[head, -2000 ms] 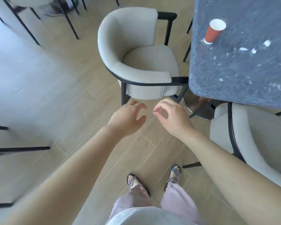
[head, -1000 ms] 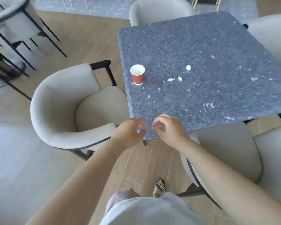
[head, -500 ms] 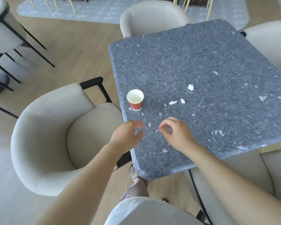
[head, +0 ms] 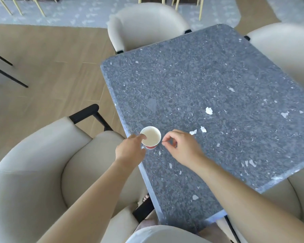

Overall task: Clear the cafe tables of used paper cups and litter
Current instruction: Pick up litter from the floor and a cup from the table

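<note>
head view: task barely begun. red paper cup (head: 151,137) stands nr the desk (head: 182,76) left edge. left grip (head: 130,151) has a fingertip on its rim, can't tell if it's holding. right grip (head: 181,148) is curled tight, nothing seen in it. paper scraps (head: 208,110) all left to clear.
</note>
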